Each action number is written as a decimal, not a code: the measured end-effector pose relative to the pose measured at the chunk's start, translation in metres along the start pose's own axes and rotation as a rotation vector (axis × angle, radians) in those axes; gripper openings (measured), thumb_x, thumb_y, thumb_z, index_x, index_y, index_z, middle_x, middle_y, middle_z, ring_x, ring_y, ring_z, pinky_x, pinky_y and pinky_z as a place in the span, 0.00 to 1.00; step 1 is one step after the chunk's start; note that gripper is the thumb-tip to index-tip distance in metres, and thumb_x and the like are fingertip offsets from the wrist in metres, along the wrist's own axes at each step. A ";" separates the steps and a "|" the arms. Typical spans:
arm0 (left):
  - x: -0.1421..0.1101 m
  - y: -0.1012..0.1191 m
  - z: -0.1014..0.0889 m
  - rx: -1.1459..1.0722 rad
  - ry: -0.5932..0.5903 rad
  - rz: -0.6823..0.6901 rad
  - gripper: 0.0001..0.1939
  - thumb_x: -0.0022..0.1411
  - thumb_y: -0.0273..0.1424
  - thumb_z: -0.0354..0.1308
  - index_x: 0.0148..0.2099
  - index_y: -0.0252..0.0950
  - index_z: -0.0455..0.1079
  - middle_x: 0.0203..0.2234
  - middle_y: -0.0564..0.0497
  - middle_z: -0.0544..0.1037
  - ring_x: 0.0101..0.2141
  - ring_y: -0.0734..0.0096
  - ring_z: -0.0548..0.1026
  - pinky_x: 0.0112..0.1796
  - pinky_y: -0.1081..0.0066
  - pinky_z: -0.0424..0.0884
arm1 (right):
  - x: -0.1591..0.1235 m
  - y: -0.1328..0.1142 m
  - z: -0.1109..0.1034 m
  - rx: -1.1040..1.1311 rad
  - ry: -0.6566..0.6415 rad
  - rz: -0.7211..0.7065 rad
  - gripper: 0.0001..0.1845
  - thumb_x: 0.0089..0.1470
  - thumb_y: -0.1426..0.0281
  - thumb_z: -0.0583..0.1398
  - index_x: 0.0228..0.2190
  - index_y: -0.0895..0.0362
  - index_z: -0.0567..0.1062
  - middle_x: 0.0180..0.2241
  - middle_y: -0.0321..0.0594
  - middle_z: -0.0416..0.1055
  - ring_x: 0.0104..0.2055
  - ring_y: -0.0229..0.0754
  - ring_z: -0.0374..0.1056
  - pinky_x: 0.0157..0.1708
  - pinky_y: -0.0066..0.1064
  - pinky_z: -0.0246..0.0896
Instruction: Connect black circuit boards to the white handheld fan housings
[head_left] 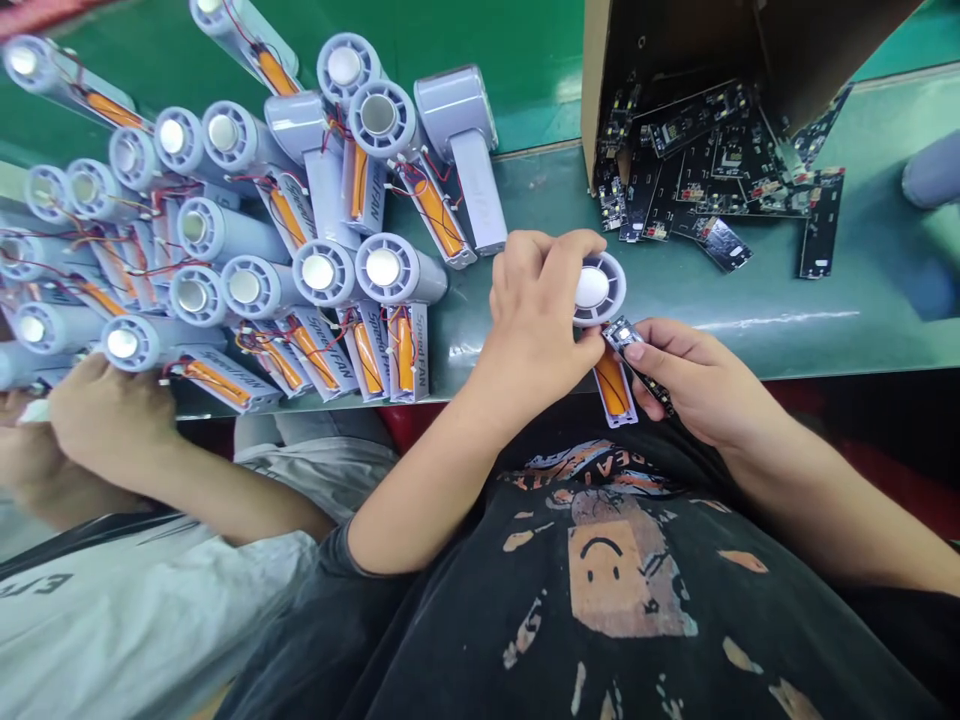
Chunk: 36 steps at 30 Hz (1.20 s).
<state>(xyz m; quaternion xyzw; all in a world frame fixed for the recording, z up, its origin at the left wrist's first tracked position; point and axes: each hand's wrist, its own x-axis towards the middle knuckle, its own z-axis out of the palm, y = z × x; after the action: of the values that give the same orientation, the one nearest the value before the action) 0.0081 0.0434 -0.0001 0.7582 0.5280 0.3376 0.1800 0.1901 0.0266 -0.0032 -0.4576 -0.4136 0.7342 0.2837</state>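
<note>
My left hand [534, 325] is shut around a pale grey handheld fan [600, 290], whose round white-centred head shows beyond my fingers. The fan's open handle hangs toward me, exposing an orange battery [613, 385]. My right hand [694, 375] pinches a narrow black circuit board [637, 365] by its side, and the board lies against the open handle. Red and black wires are not visible on this fan; my hands hide part of it.
Several open grey fans with orange batteries and wires [300, 250] crowd the green bench [525, 170] to my left. Black circuit boards [712, 175] spill from a cardboard box [675, 60]. A co-worker's hand [112, 420] rests on a fan at far left.
</note>
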 end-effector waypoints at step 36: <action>-0.018 -0.006 0.004 -0.146 -0.101 -0.009 0.34 0.58 0.32 0.61 0.63 0.44 0.52 0.60 0.43 0.62 0.62 0.52 0.59 0.63 0.49 0.56 | -0.007 -0.033 -0.003 -0.792 0.071 -0.036 0.15 0.58 0.61 0.54 0.33 0.56 0.75 0.20 0.33 0.66 0.23 0.36 0.61 0.25 0.30 0.53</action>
<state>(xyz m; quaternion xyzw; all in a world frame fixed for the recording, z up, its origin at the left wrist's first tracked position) 0.0033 0.0291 -0.0128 0.7566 0.4958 0.3358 0.2625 0.1974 0.0381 0.0275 -0.5494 -0.6624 0.4967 0.1123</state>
